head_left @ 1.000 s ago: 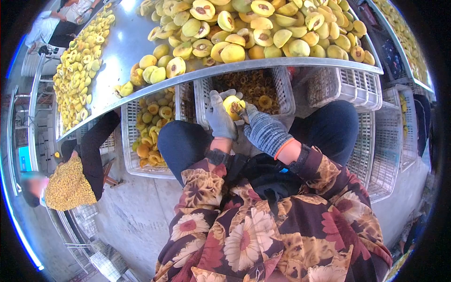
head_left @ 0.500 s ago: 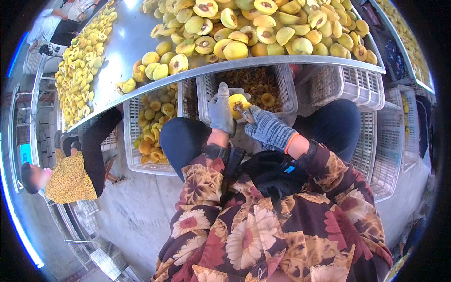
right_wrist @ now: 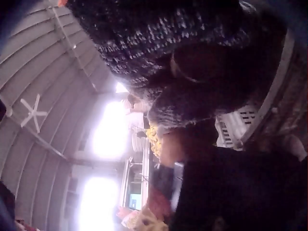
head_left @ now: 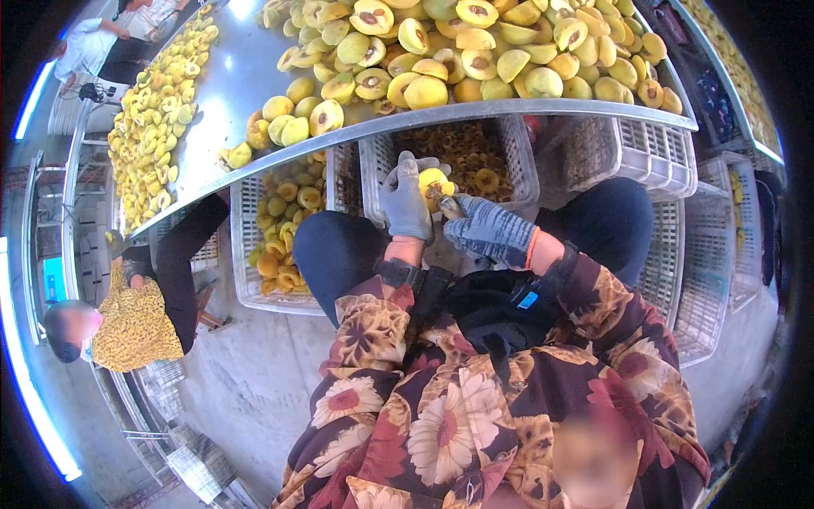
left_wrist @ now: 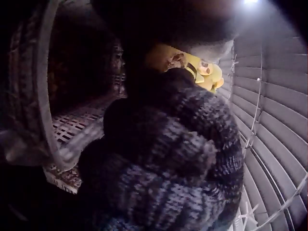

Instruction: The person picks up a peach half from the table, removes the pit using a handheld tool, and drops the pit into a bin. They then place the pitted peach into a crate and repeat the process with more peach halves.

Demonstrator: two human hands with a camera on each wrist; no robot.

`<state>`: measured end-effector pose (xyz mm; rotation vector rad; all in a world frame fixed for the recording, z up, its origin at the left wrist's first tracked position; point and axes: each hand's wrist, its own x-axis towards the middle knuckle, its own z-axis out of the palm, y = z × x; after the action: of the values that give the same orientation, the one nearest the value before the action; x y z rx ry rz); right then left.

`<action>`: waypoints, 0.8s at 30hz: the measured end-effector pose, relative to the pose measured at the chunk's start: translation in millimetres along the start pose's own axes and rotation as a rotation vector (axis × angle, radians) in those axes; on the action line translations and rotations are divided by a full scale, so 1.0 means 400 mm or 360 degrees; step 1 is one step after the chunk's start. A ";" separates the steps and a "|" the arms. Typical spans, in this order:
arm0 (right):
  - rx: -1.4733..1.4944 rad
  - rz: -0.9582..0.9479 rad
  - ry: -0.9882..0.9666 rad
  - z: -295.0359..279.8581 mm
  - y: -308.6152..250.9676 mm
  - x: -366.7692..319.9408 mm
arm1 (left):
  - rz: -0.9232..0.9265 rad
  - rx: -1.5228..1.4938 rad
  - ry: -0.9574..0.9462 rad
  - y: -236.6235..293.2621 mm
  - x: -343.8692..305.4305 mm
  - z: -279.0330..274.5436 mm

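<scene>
In the head view, a halved yellow peach (head_left: pixel 435 184) is held in my grey-gloved left hand (head_left: pixel 406 204), its brown stone side turned toward my right hand. My right hand (head_left: pixel 493 229), in a striped knitted glove, grips a short metal tool (head_left: pixel 449 206), mostly hidden by the fingers. The tool's tip is right at the peach's cut face. Both hands are above the near end of a white crate (head_left: pixel 524 174) with brown scraps in it. A knitted glove fills much of the left wrist view, with the peach (left_wrist: pixel 166 56) behind it. The right wrist view is dark.
A metal table (head_left: pixel 373 125) piled with halved peaches (head_left: pixel 479 64) runs across in front. To the left, a crate (head_left: pixel 254 293) holds more peach halves. Stacked white crates (head_left: pixel 632 161) stand to the right. Another person (head_left: pixel 136 327) sits at the left.
My right hand has drawn slightly back to the right with the tool, and its wrist has turned. The left hand still holds the peach, whose angle has shifted.
</scene>
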<state>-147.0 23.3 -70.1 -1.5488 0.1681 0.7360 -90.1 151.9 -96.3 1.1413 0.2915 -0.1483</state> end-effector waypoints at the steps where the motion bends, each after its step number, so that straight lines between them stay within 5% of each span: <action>1: 0.0140 0.0165 -0.0093 -0.005 -0.021 -0.012 | 0.0015 -0.0004 -0.0022 0.001 0.000 0.000; 4: -0.0402 -0.0172 -0.0018 -0.011 0.007 0.015 | -0.0017 0.0047 -0.0148 0.009 0.005 -0.002; 7: -0.0267 -0.0009 -0.0065 -0.017 0.000 0.000 | -0.0167 0.0163 -0.0315 0.024 0.024 -0.009; 12: 0.0217 -0.0518 -0.0354 -0.040 0.032 -0.011 | -0.0262 0.0045 -0.0326 0.008 0.030 -0.018; 14: 0.0689 -0.0060 -0.0465 -0.048 0.036 -0.013 | -0.0210 0.0002 -0.0211 -0.001 0.023 -0.007; 17: 0.0931 0.0084 -0.0484 -0.052 0.010 -0.026 | -0.0117 -0.0086 -0.0098 -0.026 0.027 0.007; 24: 0.0652 -0.0100 -0.0503 -0.050 -0.006 -0.027 | -0.0416 -0.0276 -0.0097 -0.026 0.046 0.017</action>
<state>-147.3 1.3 -63.5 -1.0313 0.0307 0.8283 -74.3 142.0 -108.4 0.9221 0.3912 -0.3803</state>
